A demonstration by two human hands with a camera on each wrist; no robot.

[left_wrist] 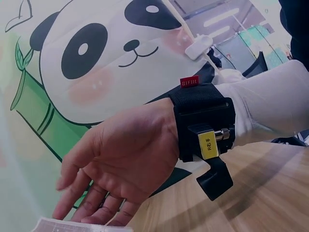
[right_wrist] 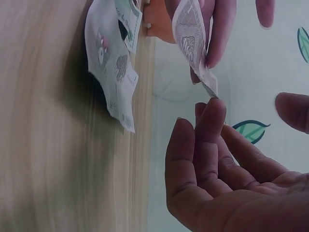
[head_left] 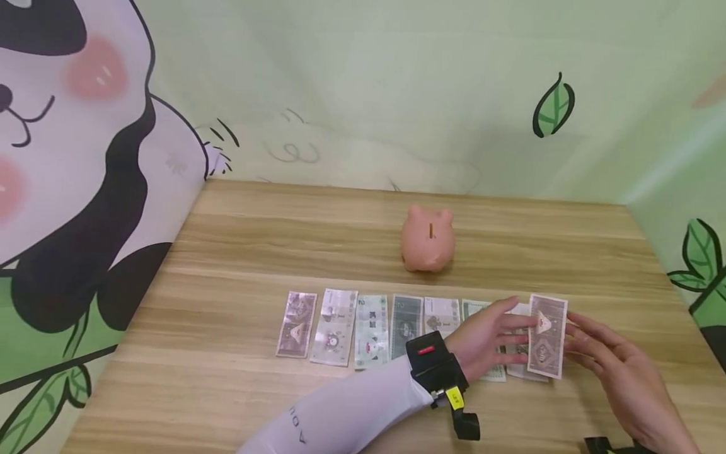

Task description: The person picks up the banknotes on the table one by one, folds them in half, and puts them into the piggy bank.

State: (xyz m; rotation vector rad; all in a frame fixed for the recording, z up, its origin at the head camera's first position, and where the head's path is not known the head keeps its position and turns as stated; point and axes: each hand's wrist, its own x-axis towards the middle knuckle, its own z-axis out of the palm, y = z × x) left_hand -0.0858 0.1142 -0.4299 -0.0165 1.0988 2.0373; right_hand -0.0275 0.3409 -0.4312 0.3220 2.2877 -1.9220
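A small purple banknote is upright between my two hands, above the right end of a row of notes. My left hand reaches across from the left and holds it by its left edge. Fingers on both sides of the note show in the right wrist view. On the other side, my right hand has its fingertips right at the note's right edge. The thumb of that hand stands well apart from its fingers. In the left wrist view, the right palm faces the camera.
More banknotes lie side by side on the wooden table: a purple one, a pale one, a green one, a dark one and others partly under my left hand. A pink piggy bank stands behind them.
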